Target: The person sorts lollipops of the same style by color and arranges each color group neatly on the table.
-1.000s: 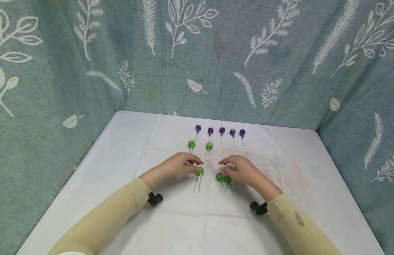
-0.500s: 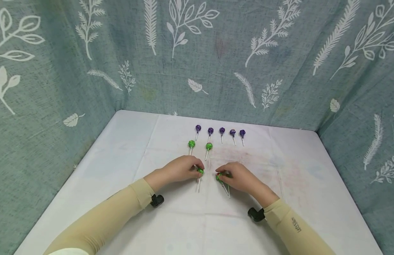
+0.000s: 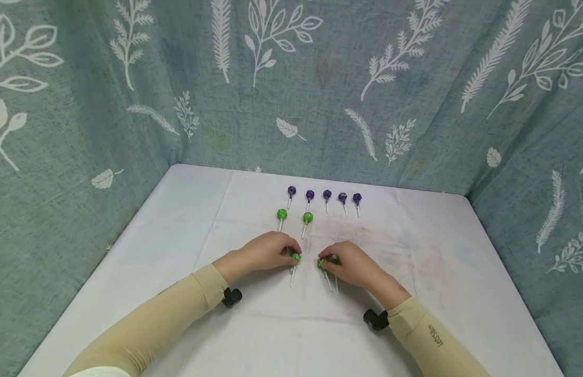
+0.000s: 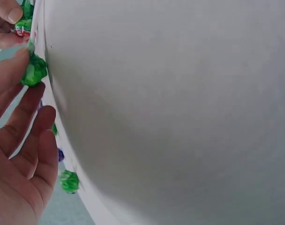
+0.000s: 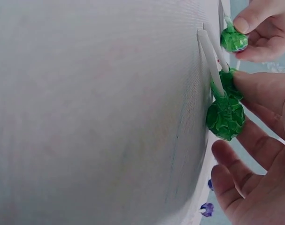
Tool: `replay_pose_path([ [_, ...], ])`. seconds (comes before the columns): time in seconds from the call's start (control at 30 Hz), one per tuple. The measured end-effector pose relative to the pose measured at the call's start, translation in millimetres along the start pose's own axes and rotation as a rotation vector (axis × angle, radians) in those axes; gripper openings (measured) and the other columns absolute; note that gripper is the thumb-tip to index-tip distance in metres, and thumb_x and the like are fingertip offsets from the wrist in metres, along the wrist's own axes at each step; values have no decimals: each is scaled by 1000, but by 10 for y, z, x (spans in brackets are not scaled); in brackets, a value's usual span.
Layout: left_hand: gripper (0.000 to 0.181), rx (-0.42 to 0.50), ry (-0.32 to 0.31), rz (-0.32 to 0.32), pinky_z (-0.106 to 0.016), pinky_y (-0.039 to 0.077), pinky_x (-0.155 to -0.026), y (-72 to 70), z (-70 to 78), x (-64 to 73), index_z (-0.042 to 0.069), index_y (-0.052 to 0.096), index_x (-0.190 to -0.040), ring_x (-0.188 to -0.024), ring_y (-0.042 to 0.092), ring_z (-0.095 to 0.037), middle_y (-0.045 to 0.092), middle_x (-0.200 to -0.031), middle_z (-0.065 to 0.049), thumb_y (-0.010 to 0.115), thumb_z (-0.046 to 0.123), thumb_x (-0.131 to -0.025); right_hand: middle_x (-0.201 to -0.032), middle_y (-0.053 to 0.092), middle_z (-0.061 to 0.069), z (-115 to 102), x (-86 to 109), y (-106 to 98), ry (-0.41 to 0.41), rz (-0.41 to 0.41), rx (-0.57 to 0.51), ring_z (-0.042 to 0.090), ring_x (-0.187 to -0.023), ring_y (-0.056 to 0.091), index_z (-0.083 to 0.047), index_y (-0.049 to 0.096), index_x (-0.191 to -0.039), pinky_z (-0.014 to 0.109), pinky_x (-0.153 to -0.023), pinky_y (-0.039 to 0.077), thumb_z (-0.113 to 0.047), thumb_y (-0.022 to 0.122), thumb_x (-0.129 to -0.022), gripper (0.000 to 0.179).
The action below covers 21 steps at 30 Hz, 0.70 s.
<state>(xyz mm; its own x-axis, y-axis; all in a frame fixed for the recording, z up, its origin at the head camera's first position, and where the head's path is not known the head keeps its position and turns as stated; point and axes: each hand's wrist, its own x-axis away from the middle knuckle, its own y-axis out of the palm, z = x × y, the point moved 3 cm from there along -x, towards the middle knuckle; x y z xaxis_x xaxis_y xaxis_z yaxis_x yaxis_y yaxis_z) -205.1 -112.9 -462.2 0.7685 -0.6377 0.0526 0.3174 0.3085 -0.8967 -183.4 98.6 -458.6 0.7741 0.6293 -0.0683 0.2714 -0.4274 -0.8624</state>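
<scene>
My left hand point(image 3: 267, 252) pinches a green-wrapped lollipop point(image 3: 296, 257) by its head between thumb and fingers; its white stick points toward me. In the left wrist view this lollipop point(image 4: 35, 70) sits between thumb and fingertips. My right hand point(image 3: 351, 263) pinches another green lollipop point(image 3: 321, 264), with red on its wrapper. A third green lollipop point(image 5: 226, 118) lies close beside that one, its head in front of the right fingers in the right wrist view. Thumb and fingers partly cover the heads.
Two green lollipops, a left one point(image 3: 282, 214) and a right one point(image 3: 307, 217), lie just beyond my hands. Behind them runs a row of several purple lollipops point(image 3: 327, 194). A white cloth point(image 3: 216, 335) covers the table; a leaf-patterned curtain point(image 3: 253, 120) encloses its back and sides.
Both hands have come down onto the near green lollipops. The right fingers, apart before, have closed on one. The left fingers have closed round their lollipop's head. The other lollipops stay put.
</scene>
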Motion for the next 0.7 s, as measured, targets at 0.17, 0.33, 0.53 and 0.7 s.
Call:
replay_pose_path([
  [0.17, 15, 22, 1, -12, -28, 44, -78, -115, 59, -61, 35, 64, -94, -87, 55, -6, 57, -90, 22, 68, 37, -79, -93, 64, -11, 21, 5, 9, -3, 10, 2, 3, -85, 57, -17, 69, -101, 25, -73, 47, -24, 65, -84, 19],
  [0.33, 18, 35, 27, 11, -28, 44, -79, -323, 130, -245, 32, 63, -96, -95, 56, -11, 58, -93, 21, 67, 38, -80, -93, 64, -12, 46, 5, 16, 21, -5, -15, 1, -85, 57, -18, 69, -101, 24, -73, 47, -26, 65, -84, 19],
  [0.53, 18, 65, 37, 29, -30, 45, -79, -487, 189, -541, 29, 63, -97, -96, 57, -14, 60, -93, 18, 67, 37, -80, -93, 64, -10, 50, 19, 19, 27, -7, -41, 1, -84, 57, -16, 69, -101, 25, -73, 47, -24, 65, -84, 19],
  [0.7, 18, 29, 40, 22, -30, 44, -80, -544, 211, -784, 31, 63, -97, -96, 57, -13, 59, -94, 17, 66, 38, -81, -92, 64, -10, 42, 19, 16, -2, 10, -44, 4, -86, 57, -16, 69, -101, 25, -74, 46, -23, 65, -84, 19],
])
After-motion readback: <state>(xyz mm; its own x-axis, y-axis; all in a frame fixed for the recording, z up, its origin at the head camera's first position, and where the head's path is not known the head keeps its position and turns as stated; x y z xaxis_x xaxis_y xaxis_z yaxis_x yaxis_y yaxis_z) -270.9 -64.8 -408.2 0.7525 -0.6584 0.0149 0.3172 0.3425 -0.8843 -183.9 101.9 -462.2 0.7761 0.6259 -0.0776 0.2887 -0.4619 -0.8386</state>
